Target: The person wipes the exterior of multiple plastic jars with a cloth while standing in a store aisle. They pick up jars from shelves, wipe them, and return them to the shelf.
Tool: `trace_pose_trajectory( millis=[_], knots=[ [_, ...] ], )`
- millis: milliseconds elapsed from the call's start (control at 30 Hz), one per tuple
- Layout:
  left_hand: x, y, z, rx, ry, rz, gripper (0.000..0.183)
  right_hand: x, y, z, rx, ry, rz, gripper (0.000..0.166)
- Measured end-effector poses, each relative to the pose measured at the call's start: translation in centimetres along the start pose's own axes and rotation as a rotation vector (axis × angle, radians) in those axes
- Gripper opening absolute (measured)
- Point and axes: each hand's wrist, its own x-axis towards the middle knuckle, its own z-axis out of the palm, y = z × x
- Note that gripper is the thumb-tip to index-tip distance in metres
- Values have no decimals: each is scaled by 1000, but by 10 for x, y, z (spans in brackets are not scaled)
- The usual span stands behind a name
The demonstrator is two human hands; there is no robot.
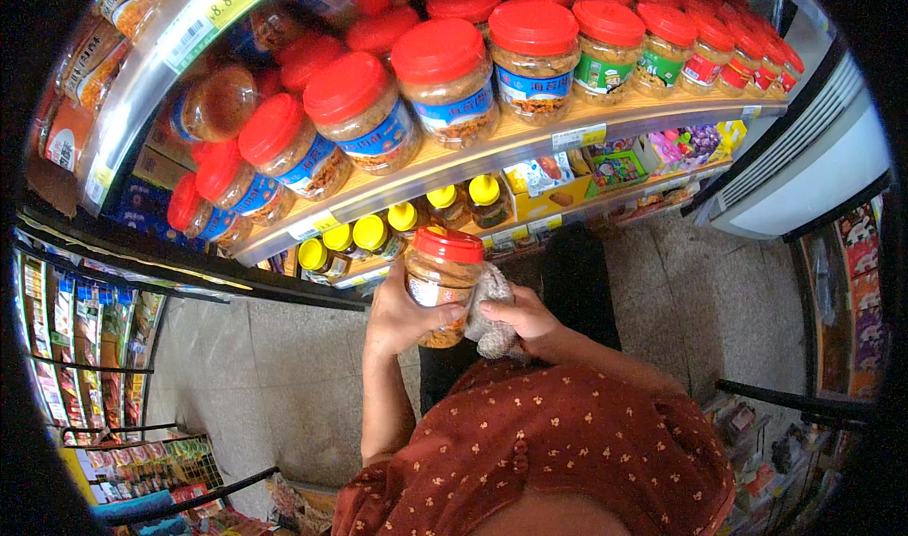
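A clear plastic jar (441,277) with a red lid and brown flaky food inside is held in front of my body, tilted slightly. My left hand (403,310) grips it from the left side, thumb across the front. In my right hand (521,316) is a bunched light grey cloth (491,316), pressed against the jar's right side. Just beyond stands a wooden shelf board (433,163) carrying a row of similar red-lidded jars (454,85), many with blue labels. To the right, some jars (663,46) have green labels, and others red ones.
Below that shelf, several yellow-capped jars (370,234) stand beside a yellow carton (550,188) of packets. A white appliance with a slatted grille (801,146) flanks the shelf on the right. Packaged goods fill racks (92,344) at far left. Grey floor tiles (284,366) lie below.
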Motion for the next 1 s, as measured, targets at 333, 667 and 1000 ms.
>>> trace_pose_trajectory(
  millis=[333, 667, 1000],
  knots=[
    [5, -1, -20, 500, -55, 20, 85, -3, 9, -13, -68, 16, 238, 24],
    [-16, -96, 8, -1328, 16, -188, 70, 0, 14, -12, -76, 66, 174, 27],
    [-40, -77, 9, -1380, -235, -208, 100, 5, 19, -20, -58, 51, 253, 30]
  ],
)
